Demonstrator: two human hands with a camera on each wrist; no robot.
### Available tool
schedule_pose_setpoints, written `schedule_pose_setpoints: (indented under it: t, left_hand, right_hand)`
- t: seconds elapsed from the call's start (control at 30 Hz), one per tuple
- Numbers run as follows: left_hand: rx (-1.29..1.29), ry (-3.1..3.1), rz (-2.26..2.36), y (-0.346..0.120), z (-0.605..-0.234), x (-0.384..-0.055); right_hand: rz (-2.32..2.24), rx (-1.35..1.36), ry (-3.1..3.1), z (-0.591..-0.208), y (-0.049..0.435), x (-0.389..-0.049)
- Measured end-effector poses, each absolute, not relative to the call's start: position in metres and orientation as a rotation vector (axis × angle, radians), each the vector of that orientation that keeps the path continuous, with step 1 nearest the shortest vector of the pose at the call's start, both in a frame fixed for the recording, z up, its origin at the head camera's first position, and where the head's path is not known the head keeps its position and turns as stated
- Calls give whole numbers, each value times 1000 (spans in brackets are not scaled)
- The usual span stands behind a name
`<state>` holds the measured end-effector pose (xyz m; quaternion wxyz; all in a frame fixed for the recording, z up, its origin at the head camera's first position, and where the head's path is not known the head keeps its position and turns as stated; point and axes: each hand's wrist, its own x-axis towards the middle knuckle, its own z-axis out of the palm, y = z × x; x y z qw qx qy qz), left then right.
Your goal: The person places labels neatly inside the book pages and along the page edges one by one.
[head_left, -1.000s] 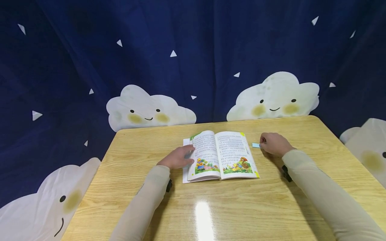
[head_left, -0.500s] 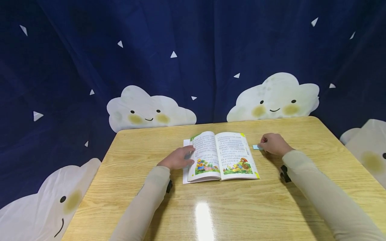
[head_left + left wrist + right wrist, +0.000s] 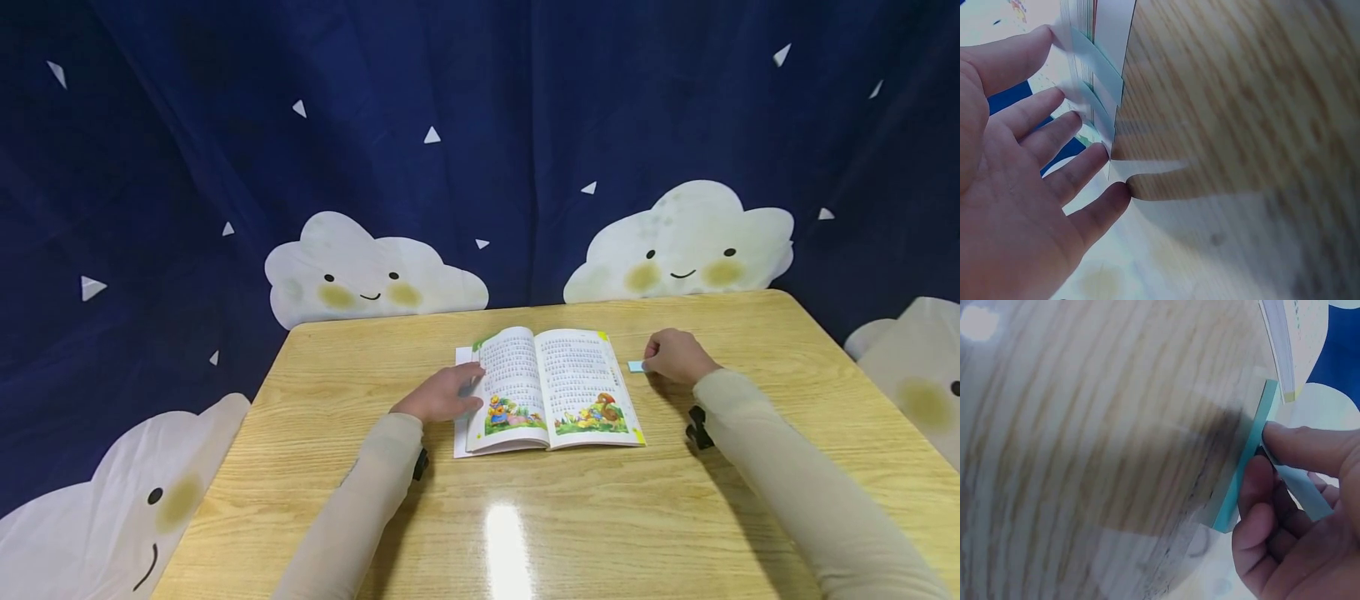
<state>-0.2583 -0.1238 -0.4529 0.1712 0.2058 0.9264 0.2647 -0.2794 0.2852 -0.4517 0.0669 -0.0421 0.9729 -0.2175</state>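
One book (image 3: 581, 358): it lies opened out at the middle of the frame, two printed pages up with pictures along the bottom, on your table (image 3: 337, 367); it has kept its place over the last second.
Your left hand (image 3: 441, 393): at the book's left edge, thumb and fingers spread wide and apart, unchanged from both earlier views; whether the fingertips press on the page, you cannot tell.
Blue pad (image 3: 636, 367): just right of the book, right of centre in the frame; slightly less of it shows past your fingers than half a second ago.
Your right hand (image 3: 678, 357): slightly further left than half a second ago, fingers curled in a narrow pinch at the pad's right end.
Pale sheet (image 3: 1305, 489): in the right wrist view, it runs slantwise between your thumb and fingers, held there beside the pad; your hand hides whether the two are joined.
Your right sleeve (image 3: 795, 492): it has swung a little left at lower right, and the black wrist mount (image 3: 699, 429) below the cuff has gone with it.
Your left sleeve (image 3: 363, 500): same slant at lower centre-left as before.
Blue curtain (image 3: 375, 50): across the top, its smiling clouds (image 3: 360, 250) practically where they were.
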Motion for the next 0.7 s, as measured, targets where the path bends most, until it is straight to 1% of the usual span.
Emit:
schedule_pose_setpoints:
  t: [0.33,0.7]
  left_hand:
    - [578,2636,735,-123,-453,-258]
    - [589,2640,748,-123,-453,-258]
  right_hand:
    - [-733,-127,2880,-443,288,-278]
    - [-709,-21,2839,-444,287,-285]
